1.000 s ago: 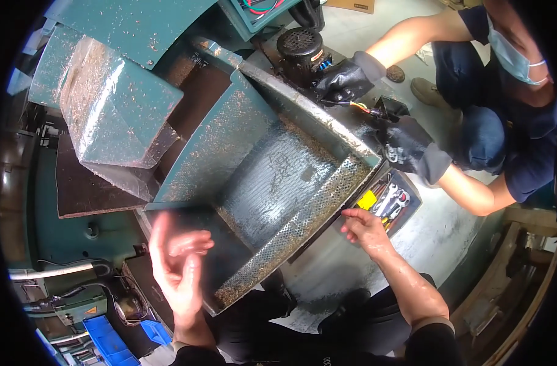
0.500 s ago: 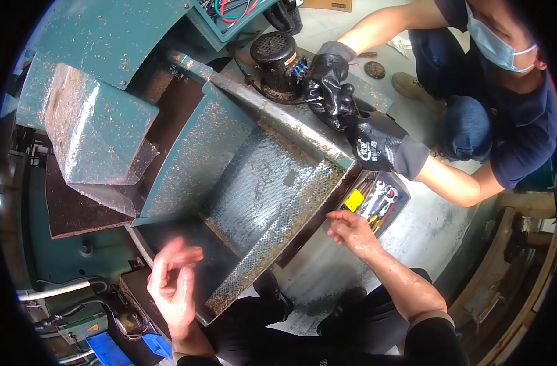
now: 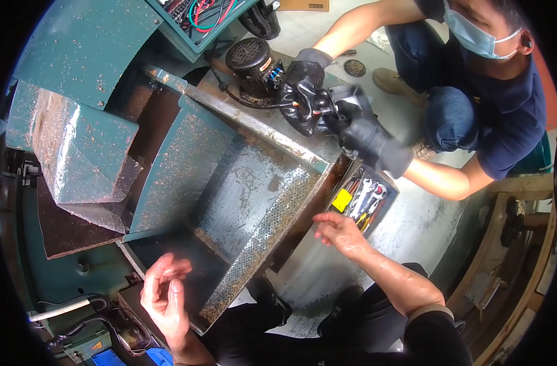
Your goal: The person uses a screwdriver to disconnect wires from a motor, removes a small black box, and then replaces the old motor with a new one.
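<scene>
My left hand [image 3: 164,297] hovers over the near left corner of a green metal trough [image 3: 174,168], its fingers loosely curled and apart from the thumb, holding nothing. Past the trough's right edge, my right hand [image 3: 341,234] hangs in the air, fingers partly stretched and empty. It is nearest to a tool box [image 3: 387,206] of wrenches with a yellow piece [image 3: 342,200]. The trough has a perforated metal screen [image 3: 239,192] with brown debris along its edge. Across from me, a co-worker's black-gloved hands [image 3: 327,107] work at a cable beside a black motor [image 3: 253,66].
A bent green sheet-metal chute [image 3: 86,146] with debris stands at the left. A green box of coloured wires [image 3: 206,18] is at the top. Wooden framing [image 3: 522,256] lies at the right. Blue bins [image 3: 112,357] and cables sit at the lower left.
The view has shifted, so the trough and motor appear further left. My hands keep nearly the same pose. The co-worker's hands have changed position beside the motor, and a grey shape shows at them.
</scene>
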A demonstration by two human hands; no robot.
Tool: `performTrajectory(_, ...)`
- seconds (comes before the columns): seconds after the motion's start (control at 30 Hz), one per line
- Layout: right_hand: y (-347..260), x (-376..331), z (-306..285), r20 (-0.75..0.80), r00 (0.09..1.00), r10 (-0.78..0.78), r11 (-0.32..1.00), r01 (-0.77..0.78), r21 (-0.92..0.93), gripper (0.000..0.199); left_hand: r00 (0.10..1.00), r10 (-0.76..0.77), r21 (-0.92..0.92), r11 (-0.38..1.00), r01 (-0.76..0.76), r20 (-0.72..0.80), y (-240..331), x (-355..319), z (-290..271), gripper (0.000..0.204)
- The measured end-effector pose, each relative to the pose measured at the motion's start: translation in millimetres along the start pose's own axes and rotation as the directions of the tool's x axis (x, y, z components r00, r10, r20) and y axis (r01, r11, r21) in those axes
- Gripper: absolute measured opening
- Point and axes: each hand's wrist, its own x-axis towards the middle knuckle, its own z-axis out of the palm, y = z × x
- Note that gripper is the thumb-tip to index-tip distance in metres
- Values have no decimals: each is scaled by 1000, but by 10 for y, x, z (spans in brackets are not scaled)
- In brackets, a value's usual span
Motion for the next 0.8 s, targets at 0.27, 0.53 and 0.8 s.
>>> performTrajectory(0.27,25,2,-2,-3,1000,-14,1000,14,11,34,999,34,13,999,-34,7,-12,7,7,39)
performTrajectory(0.53,4,-11,-12,4,1000,-4,1000,4,5,34,999,28,54,998,-29,27,8,-5,2,37)
performTrajectory(0.8,11,1,0,-3,1000,4,1000,-4,10,33,1000,26,38,999,-26,0,-5,4,12,38)
